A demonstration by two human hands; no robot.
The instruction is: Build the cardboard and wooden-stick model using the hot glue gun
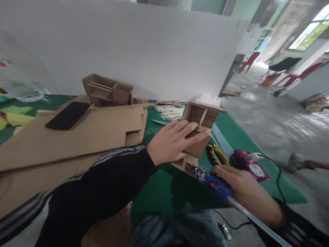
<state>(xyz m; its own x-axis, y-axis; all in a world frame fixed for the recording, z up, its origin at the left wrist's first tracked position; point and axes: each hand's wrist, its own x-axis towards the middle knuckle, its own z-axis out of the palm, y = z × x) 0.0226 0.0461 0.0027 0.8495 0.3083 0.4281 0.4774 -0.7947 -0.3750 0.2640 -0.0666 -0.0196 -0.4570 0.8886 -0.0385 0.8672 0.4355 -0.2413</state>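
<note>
My left hand [177,139], its fingers spread and fairly straight, lies against the front of a small cardboard box [196,147]. This box has an open upper compartment, where a thin wooden stick [203,118] stands upright. In my right hand [246,187] is a blue hot glue gun [218,185] with a long clear glue stick out of its back end. Dried glue strings cover its nozzle, which points left towards a scrap of cardboard [189,163] below the box. My right fingertips are partly hidden behind the gun.
Yellow-black pliers [217,154], clear glue sticks [222,140] and a purple power socket [250,166] with a plugged cable lie at right. Large cardboard sheets [102,125] bear a black phone [68,115]. Behind are another cardboard box [108,89], wooden sticks [169,111] and a white partition [141,48].
</note>
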